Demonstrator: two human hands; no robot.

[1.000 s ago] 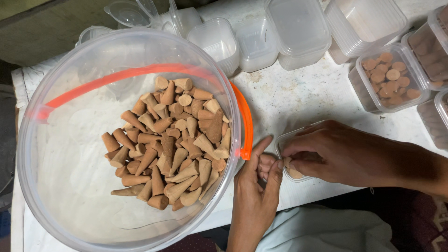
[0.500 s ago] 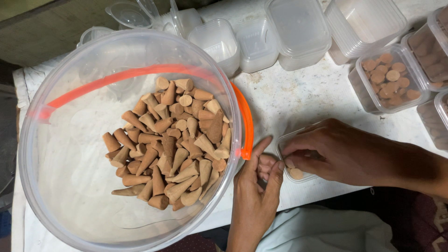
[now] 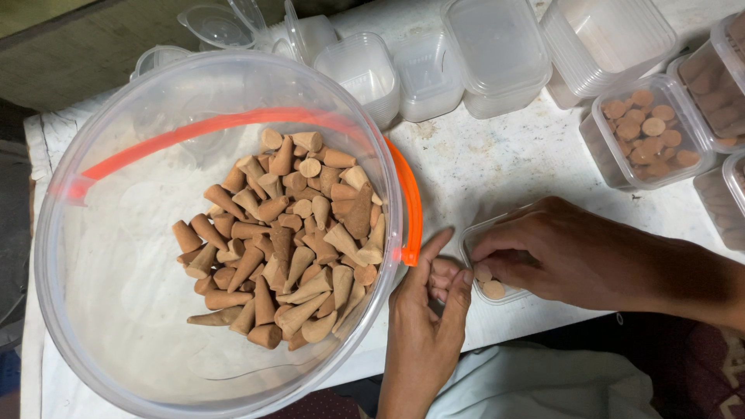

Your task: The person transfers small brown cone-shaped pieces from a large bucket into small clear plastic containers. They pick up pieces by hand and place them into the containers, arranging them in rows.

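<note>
My right hand lies over a small clear plastic tub, fingertips curled down into it and pinched narrow around one of the tan cones, whose round flat bases show beneath my knuckles; most of the tub is hidden under my palm. My left hand rests just beside it, fingers loosely cupped and close together, whether anything lies inside them I cannot tell. Left of that sits a big translucent bucket with an orange handle, holding a heap of matte, chalky brown cones. On the worn white tabletop beyond stand empty clear tubs and a filled tub, others cut off at the right edge.
</note>
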